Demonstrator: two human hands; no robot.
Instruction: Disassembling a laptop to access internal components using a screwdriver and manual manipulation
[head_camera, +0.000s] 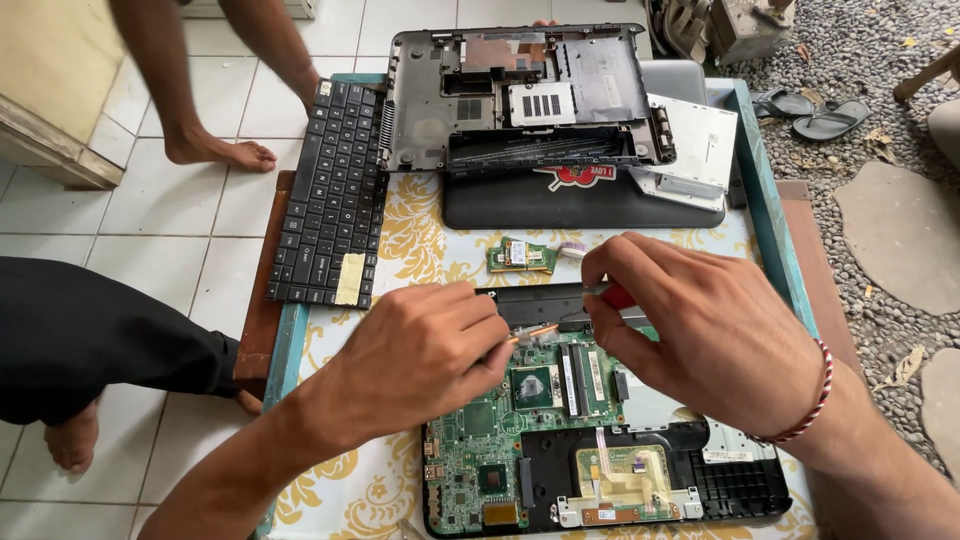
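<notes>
Hands meet over an opened laptop base (600, 470) lying on the desk (420, 240), its green motherboard (520, 400) exposed. The left hand (420, 355) is curled closed, fingertips pinching the end of a copper heat pipe (535, 331) above the processor chip (532, 385). The right hand (700, 335) is closed around a red-handled tool (617, 295), its tip hidden behind the fingers. Just beyond the board lies a loose green memory module (521, 256). Farther back sit a detached black keyboard (330, 190), an empty grey laptop shell (520, 95) and a flat silver drive (690, 150). Another person's bare feet (215, 150) stand on the tiled floor (140, 220).
</notes>
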